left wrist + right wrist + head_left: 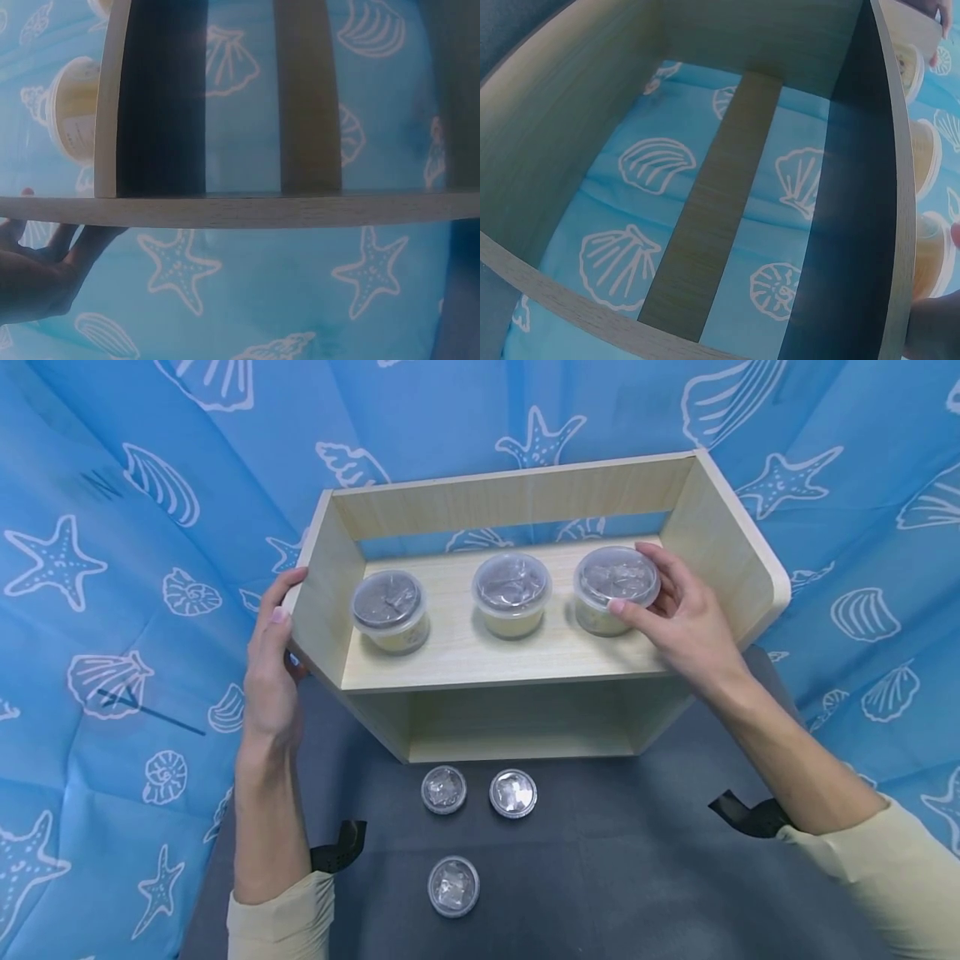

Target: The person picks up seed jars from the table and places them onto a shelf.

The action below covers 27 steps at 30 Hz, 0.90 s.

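A pale wooden two-tier shelf point(442, 668) stands on the dark table. On its upper board sit three lidded plastic tubs: a left tub point(390, 610), a middle tub point(512, 593) and a right tub point(600, 614). My right hand point(697, 631) grips the right tub, thumb at the front of its lid and fingers around the far side. Against the outside of the shelf's left side panel point(285, 212) rests my left hand point(37, 277), its fingers fairly straight and touching the wood. In the right wrist view, the right hand shows only partly at the lower right edge.
Three small round lidded containers lie on the table before the shelf: a left one point(443, 790), a right one point(513, 793) and a nearer one point(453, 887). Behind hangs a blue curtain point(450, 410) with white shells and starfish. The shelf's lower compartment point(517, 722) faces me.
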Available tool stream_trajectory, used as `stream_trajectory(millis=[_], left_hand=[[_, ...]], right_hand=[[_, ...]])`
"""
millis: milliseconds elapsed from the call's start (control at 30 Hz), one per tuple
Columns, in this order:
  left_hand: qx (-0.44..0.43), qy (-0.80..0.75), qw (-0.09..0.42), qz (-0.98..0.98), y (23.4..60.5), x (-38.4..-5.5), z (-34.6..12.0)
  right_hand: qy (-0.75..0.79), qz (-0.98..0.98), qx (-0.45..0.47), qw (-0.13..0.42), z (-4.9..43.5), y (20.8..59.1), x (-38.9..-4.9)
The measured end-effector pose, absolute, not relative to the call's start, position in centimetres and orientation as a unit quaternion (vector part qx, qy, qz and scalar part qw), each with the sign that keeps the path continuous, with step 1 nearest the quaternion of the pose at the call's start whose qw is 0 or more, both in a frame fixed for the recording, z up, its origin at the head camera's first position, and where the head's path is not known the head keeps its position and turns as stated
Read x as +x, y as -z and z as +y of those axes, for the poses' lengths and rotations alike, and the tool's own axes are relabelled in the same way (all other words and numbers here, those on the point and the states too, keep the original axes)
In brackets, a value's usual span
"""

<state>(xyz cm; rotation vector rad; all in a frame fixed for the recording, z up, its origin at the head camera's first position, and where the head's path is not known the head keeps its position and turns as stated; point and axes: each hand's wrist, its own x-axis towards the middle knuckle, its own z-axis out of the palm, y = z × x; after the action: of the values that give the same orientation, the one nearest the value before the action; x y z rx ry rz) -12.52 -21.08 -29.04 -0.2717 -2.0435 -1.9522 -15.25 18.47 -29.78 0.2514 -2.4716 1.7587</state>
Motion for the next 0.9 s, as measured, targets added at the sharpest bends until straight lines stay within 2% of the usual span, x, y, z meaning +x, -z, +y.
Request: stream_trajectory(millis=[400, 700, 900], left_hand=[[-0.078, 0.648, 0.154, -0.742, 28.6, -12.3, -21.5], [-0.069, 0.508, 0.244, -0.823, 27.5, -11.6, -21.7], [-0.068, 0.450, 0.273, -0.848, 26.9, -10.6, -21.4]], right_hand=[[-0.588, -0.797, 0.116, 0.075, 18.3, 29.1, -15.0], [-0.567, -0.803, 0.142, 0.118, 17.7, 27.1, -14.3], [-0.552, -0.806, 0.157, 0.145, 17.8, 25.7, -13.6]])
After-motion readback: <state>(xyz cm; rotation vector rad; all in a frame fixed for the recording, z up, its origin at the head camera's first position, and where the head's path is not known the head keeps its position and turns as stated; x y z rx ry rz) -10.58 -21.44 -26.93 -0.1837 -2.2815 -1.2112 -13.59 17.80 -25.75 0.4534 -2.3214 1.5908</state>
